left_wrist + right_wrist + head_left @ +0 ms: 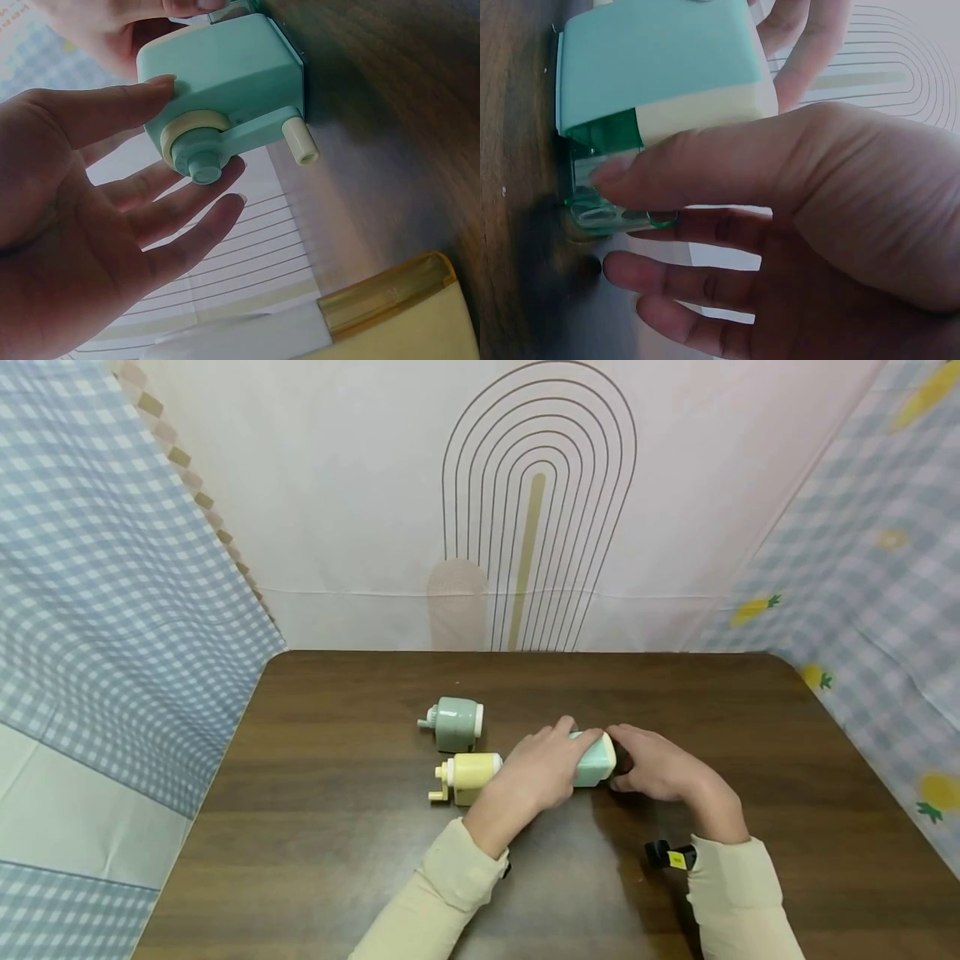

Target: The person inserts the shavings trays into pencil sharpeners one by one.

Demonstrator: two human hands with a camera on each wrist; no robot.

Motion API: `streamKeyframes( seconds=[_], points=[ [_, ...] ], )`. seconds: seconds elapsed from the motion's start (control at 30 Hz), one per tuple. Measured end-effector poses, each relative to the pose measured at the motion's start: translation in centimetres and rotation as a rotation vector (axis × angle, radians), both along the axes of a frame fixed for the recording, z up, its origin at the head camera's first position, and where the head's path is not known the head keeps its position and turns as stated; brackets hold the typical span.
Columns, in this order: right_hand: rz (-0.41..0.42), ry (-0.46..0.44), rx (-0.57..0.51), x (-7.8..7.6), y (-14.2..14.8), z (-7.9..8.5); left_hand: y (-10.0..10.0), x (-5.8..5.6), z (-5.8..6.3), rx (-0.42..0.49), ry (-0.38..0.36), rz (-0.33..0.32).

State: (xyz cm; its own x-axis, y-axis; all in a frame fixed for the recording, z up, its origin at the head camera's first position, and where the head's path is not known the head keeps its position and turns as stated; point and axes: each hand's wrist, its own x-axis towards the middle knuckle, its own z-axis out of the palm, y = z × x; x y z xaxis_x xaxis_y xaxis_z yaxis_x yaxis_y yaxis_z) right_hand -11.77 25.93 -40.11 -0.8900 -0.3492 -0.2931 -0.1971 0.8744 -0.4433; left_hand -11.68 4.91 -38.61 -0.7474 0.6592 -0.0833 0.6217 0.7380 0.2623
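A mint-green hand-crank pencil sharpener (596,764) sits on the table between the two hands. My left hand (538,770) grips its crank end, with the thumb on the body and the other fingers around the far side. In the left wrist view, the crank handle (301,141) sticks out beside that hand. At the opposite end, my right hand (662,766) pinches the clear green shavings drawer (600,214) between thumb and forefinger. The drawer stands partly out of the body in the right wrist view. The right hand's other fingers are loosely bent below it.
A yellow crank sharpener (474,777) lies just left of the left hand, partly hidden by it. Behind that one is a grey-green sharpener (456,724). Both rest on the dark wooden table (337,860), which meets a patterned cloth (345,527) at its back edge.
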Motion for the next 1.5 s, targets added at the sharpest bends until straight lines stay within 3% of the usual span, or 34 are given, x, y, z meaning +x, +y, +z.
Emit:
streamKeyframes(
  seconds=[1.0, 1.3, 1.5],
  points=[
    [0.013, -0.013, -0.152, -0.2, -1.1, -0.5, -1.1, -0.4, 0.4, -0.05, 0.078, -0.027],
    [0.041, -0.044, -0.216, 0.1, -1.3, -0.4, -1.2, -0.6, 0.4, -0.024, 0.065, -0.026],
    [0.083, -0.057, -0.283, -0.1, -2.0, -0.2, -1.5, -1.0, 0.3, 0.045, 0.07, -0.01]
  ],
)
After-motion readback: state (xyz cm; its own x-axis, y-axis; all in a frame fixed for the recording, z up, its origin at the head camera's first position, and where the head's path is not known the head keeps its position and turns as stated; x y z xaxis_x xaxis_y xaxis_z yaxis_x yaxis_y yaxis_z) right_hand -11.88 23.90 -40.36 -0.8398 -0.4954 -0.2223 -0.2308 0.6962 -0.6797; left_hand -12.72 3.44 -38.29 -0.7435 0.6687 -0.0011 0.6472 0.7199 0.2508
